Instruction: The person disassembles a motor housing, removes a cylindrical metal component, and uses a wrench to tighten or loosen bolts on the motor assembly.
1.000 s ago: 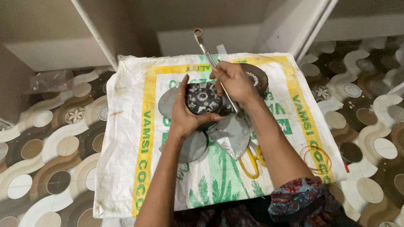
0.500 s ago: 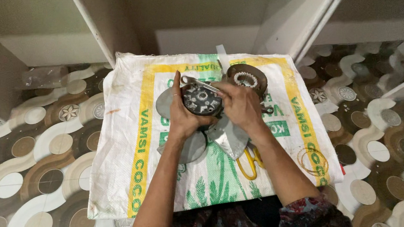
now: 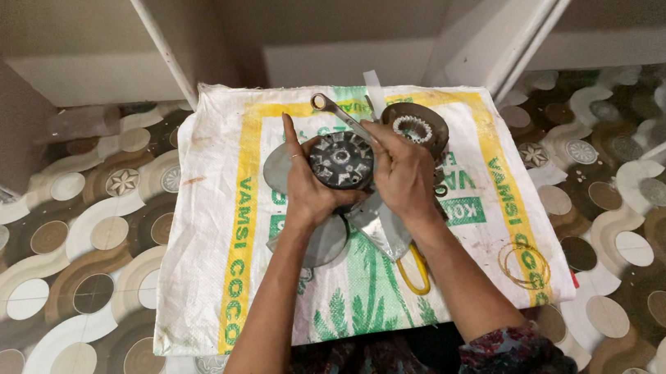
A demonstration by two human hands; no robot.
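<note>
My left hand (image 3: pixel 307 190) grips the left side of a round black metal part with radial fins (image 3: pixel 340 160), held above a white woven sack (image 3: pixel 216 249) spread on the floor. My right hand (image 3: pixel 401 170) holds the part's right side and also a metal spanner (image 3: pixel 333 111), whose ring end sticks out up and to the left. A second round part with a toothed inner ring (image 3: pixel 416 126) lies on the sack just beyond my right hand. Grey metal discs (image 3: pixel 318 242) lie under my wrists.
A yellow-handled tool (image 3: pixel 415 273) lies on the sack by my right forearm. A ring mark or thin band (image 3: pixel 525 262) sits near the sack's right edge. Patterned floor tiles (image 3: pixel 45 275) surround the sack. White frame bars (image 3: pixel 161 40) and walls stand behind.
The spanner, held upright a second ago, has swung down and to the left across the finned part. Both hands have stayed on the part.
</note>
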